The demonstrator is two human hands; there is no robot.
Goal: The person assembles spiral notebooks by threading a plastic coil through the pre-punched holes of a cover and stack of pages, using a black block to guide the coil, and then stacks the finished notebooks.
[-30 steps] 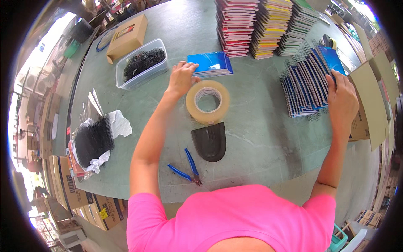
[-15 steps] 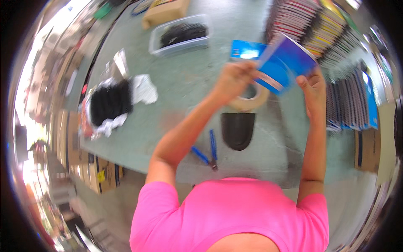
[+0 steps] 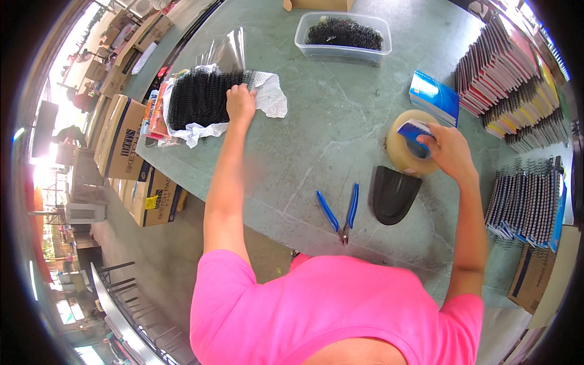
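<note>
My left hand (image 3: pixel 241 103) reaches to the right end of a pile of black spiral binding coils (image 3: pixel 198 100), its fingers closed on a coil there. White crumpled paper (image 3: pixel 271 95) lies under the pile. In my right hand (image 3: pixel 449 149) is a small blue notebook (image 3: pixel 411 129), gripped over a big roll of tape (image 3: pixel 398 149); fingers hide part of it. Another blue notebook stack (image 3: pixel 433 97) lies just beyond the roll. Nearer to me are a black tongue-shaped pad (image 3: pixel 395 196) and blue-handled pliers (image 3: pixel 345 216), their handles spread.
A clear plastic tub (image 3: pixel 344 55) of black coils stands at the far side. Rows of spiral-bound notebooks (image 3: pixel 496 67) line the right, with more blue ones (image 3: pixel 526 198) nearer. Cardboard boxes (image 3: pixel 129 137) stand beyond the table's left edge.
My left hand has let go of the blue notebook and moved left to the coil pile. My right hand has lowered the notebook to the tape roll. The view has shifted.
</note>
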